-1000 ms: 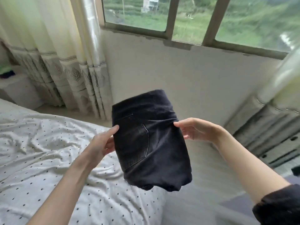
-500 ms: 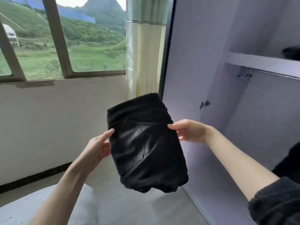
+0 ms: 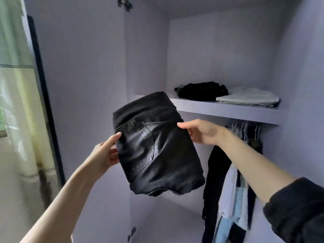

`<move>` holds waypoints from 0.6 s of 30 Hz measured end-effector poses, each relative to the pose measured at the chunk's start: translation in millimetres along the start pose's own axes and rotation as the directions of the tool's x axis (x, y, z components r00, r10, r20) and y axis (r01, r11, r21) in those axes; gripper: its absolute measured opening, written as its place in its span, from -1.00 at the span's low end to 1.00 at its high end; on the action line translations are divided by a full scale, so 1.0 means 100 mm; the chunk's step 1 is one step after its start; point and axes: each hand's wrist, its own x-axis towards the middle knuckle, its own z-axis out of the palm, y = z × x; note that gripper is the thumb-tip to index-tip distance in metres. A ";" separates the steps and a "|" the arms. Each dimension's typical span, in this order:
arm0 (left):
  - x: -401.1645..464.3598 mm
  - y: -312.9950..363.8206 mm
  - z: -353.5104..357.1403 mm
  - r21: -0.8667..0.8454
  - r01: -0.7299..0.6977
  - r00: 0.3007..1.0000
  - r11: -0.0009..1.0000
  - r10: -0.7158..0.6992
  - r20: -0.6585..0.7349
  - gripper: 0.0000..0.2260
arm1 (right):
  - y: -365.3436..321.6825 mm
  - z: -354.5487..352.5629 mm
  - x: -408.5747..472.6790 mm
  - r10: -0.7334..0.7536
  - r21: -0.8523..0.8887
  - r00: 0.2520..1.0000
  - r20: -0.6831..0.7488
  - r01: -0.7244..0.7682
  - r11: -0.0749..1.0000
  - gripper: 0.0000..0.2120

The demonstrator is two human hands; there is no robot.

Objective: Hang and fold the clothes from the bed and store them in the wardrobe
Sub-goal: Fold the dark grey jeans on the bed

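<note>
Both our hands hold the folded black jeans (image 3: 157, 148) in mid-air: our left hand (image 3: 105, 155) grips the left edge, thumb on the pocket side, and our right hand (image 3: 201, 131) pinches the right edge. Left of our left hand hangs a curtain (image 3: 17, 102). Above our right hand, the wardrobe shelf (image 3: 228, 111) has bare board beside a black pile (image 3: 201, 91) and a white pile (image 3: 249, 98). Below our right hand hang clothes (image 3: 233, 181).
</note>
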 end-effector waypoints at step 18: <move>3.02 1.49 0.92 0.164 -0.203 0.931 0.965 0.138 0.338 -0.65 | -0.92 -1.43 1.37 -0.146 0.015 0.920 -0.363 0.162 0.987 -0.72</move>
